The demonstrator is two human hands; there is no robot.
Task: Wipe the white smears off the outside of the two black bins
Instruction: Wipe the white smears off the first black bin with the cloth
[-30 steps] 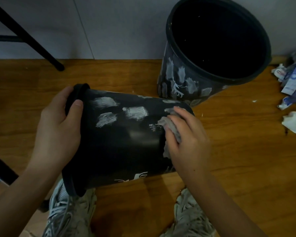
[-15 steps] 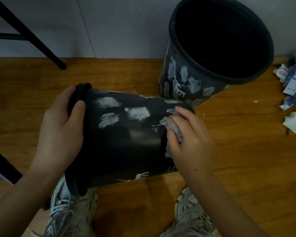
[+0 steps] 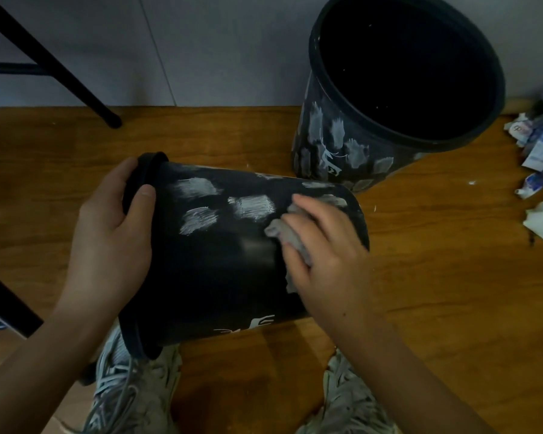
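A black bin (image 3: pixel 220 270) lies on its side above my shoes, rim to the left and base to the right. Three white smears (image 3: pixel 251 208) show on its upper side, and more run along its far edge. My left hand (image 3: pixel 113 242) grips the rim. My right hand (image 3: pixel 326 245) presses a grey cloth (image 3: pixel 290 236) against the bin near its base, just right of the smears. A second black bin (image 3: pixel 351 145) stands upright at the back right against the wall, its outside covered with several white smears.
The floor is brown wood (image 3: pixel 436 292). Crumpled tissues and toothpaste tubes (image 3: pixel 539 158) lie at the right edge. Black furniture legs (image 3: pixel 76 86) slant across the upper left and lower left. My two shoes (image 3: pixel 132 389) stand under the bin.
My right hand slid the cloth up and leftwards along the bin, nearer the middle smear. The small smear near the base is gone from view. My left hand stays on the rim.
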